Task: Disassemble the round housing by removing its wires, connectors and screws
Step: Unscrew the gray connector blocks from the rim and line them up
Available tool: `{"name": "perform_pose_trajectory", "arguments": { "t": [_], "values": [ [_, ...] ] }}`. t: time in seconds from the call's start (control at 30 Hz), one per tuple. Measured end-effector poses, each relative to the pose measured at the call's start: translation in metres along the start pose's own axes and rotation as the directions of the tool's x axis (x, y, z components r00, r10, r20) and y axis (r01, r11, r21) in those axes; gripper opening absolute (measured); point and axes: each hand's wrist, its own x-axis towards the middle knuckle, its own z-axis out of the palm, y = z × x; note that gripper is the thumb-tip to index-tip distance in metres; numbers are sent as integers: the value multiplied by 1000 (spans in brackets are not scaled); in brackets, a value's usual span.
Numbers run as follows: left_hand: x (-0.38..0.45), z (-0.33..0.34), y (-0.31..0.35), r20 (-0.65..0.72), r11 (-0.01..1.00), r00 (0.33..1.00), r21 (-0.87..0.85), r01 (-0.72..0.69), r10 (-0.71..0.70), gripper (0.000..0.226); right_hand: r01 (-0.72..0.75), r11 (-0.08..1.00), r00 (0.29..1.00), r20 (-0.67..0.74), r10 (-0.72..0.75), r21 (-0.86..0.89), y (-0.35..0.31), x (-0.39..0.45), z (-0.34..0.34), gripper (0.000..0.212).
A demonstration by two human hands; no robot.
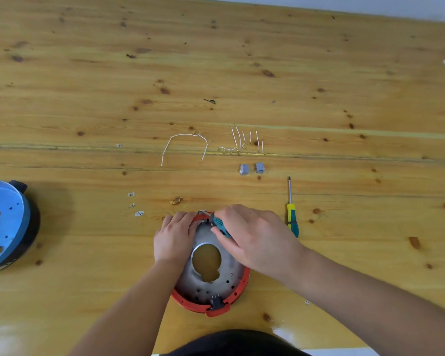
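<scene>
The round housing [211, 281], grey inside an orange rim, is seen lying on the wooden desk [88, 98] near its front edge. Its far rim is held by the curled left hand [174, 236], while a teal-handled screwdriver [220, 224] is gripped by the right hand [252, 237], its tip set at the far rim. Removed wires [188, 142] and two grey connectors [251, 168] are laid further back, and a second screwdriver [292, 214] is placed just right of the hands.
</scene>
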Motion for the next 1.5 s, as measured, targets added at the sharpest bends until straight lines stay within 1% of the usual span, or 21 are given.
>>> {"name": "perform_pose_trajectory", "arguments": {
  "t": [0.13,0.17,0.23,0.33,0.4,0.47,0.57,0.7,0.8,0.93,1.1,1.27,1.3,1.4,1.5],
  "values": [
    [0,2,-2,-18,1000,1000,15,-18,19,23,-59,995,998,-5,59,86,7,2,0,23],
    [0,3,-2,-21,999,999,22,-23,24,23,-103,988,995,-1,104,117,11,4,-1,25],
    [1,3,-4,-22,999,999,31,-31,32,24,-240,948,971,30,239,208,22,7,-4,25],
    [3,4,-6,-19,998,998,30,-57,58,24,-445,815,891,95,443,371,44,8,-9,27],
    [5,3,-10,-10,994,995,48,-97,97,24,-518,740,841,98,532,429,62,5,-12,28],
    [7,1,-17,-2,986,989,71,-151,151,27,-587,663,788,142,599,465,78,1,-14,25],
    [8,-4,-25,8,970,974,81,-228,228,43,-654,499,712,238,661,568,98,-9,-11,22],
    [12,-6,-38,33,948,951,75,-309,307,40,-681,282,622,330,710,676,117,-25,1,22],
    [13,-4,-44,44,936,940,83,-342,339,39,-685,161,580,397,711,711,125,-34,12,20],
    [12,-1,-46,33,926,930,89,-368,367,36,-677,76,552,437,710,732,129,-45,25,19],
    [12,1,-47,19,923,926,75,-376,376,31,-686,20,537,488,688,727,136,-48,34,17],
    [12,2,-47,21,923,925,72,-379,378,29,-725,-6,535,568,626,689,147,-36,33,18],
    [12,3,-47,20,921,924,75,-382,381,28,-742,-29,518,601,608,669,151,-32,32,17],
    [12,2,-48,28,920,923,75,-384,383,28,-818,-123,429,738,520,562,164,-19,27,14],
    [12,2,-48,36,920,924,83,-383,382,30,-899,-112,355,853,382,424,179,-6,22,20]
  ]
}}
